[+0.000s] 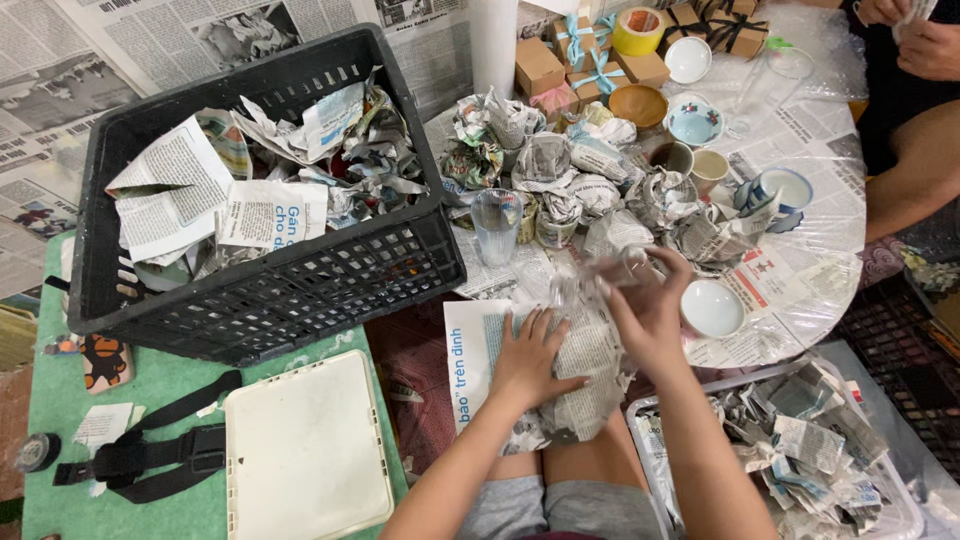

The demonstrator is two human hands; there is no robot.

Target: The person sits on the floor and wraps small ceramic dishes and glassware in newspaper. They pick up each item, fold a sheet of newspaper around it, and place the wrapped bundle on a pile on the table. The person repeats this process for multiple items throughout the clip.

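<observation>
My left hand lies flat on a crumpled newspaper sheet spread over my lap. My right hand is raised above the sheet and grips a clear glass, which is blurred by motion. A plain clear tumbler stands upright just beyond my hands. A small white bowl sits right of my right hand.
A black plastic crate full of crumpled newspaper stands at left. Several paper-wrapped bundles, cups, bowls and small gift boxes cover the low table. A white lid lies lower left, a clear bin of paper lower right. Another person's hands show top right.
</observation>
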